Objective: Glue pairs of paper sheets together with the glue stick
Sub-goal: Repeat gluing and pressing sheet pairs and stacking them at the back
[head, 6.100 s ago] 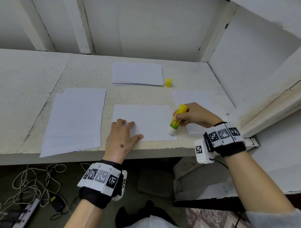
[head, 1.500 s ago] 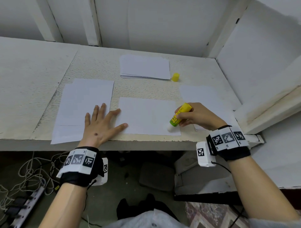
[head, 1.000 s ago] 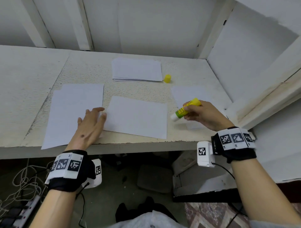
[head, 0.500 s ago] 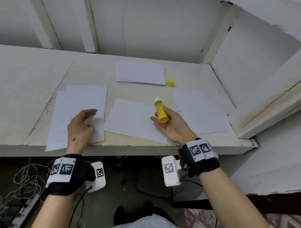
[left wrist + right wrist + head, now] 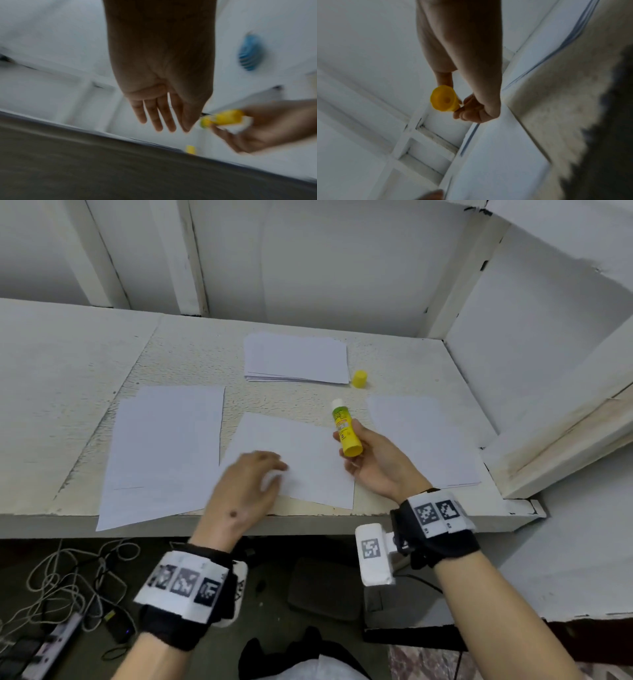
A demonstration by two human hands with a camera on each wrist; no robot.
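Two hands at our white worktop (image 5: 85, 378). Head view: our right hand (image 5: 378, 465) grips the uncapped yellow-green glue stick (image 5: 346, 429) upright above the middle white paper sheet (image 5: 308, 450); our left hand (image 5: 245, 491) hovers blurred over that sheet, fingers loosely spread, holding nothing. Small yellow cap (image 5: 359, 379) stands beside the far paper stack (image 5: 294, 357). Left wrist view: fingers (image 5: 154, 116) straight. Right wrist view: fingers curled round the stick's yellow base (image 5: 444, 98).

Yellow glue stick (image 5: 346, 430) uncapped, tip up, above skewed centre sheet (image 5: 308, 460), yellow cap (image 5: 359, 379) beside paper stack (image 5: 294, 357)
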